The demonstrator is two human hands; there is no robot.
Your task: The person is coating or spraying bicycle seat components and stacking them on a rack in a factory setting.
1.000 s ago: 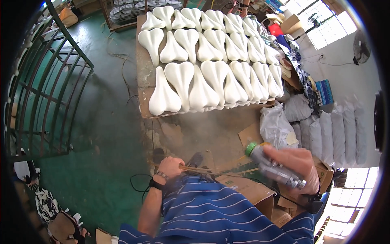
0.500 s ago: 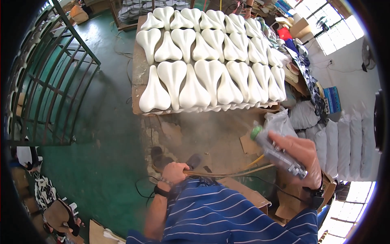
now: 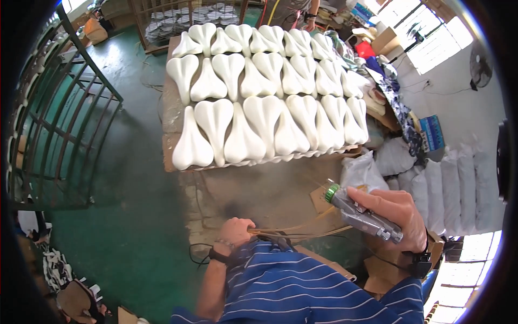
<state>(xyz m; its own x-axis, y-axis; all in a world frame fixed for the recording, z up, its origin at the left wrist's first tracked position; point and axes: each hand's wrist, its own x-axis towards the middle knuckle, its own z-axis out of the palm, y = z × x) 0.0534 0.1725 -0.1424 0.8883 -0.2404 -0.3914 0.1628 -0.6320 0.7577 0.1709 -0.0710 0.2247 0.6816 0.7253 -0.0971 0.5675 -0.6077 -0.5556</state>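
My right hand (image 3: 398,215) grips a metal spray gun (image 3: 360,214) with a green ring at its nozzle, pointing up-left toward a board. My left hand (image 3: 236,231) is closed on thin tan hoses (image 3: 302,232) that run across my front toward the gun. Ahead, several white saddle-shaped foam pieces (image 3: 259,92) lie in rows on a flat brown board (image 3: 170,113). A faint mist hangs below the board's near edge. The gun's nozzle is a short way below the board's right corner, not touching it.
A dark metal rack (image 3: 59,129) stands on the green floor (image 3: 129,205) at left. White stuffed bags (image 3: 442,189) and cardboard pieces (image 3: 324,200) lie at right. A wire cage (image 3: 183,16) with white parts stands behind the board. Shoes lie at lower left.
The view has shifted so the board sits lower and nearer. My right hand with the spray gun has risen slightly; the left hand stays on the hoses.
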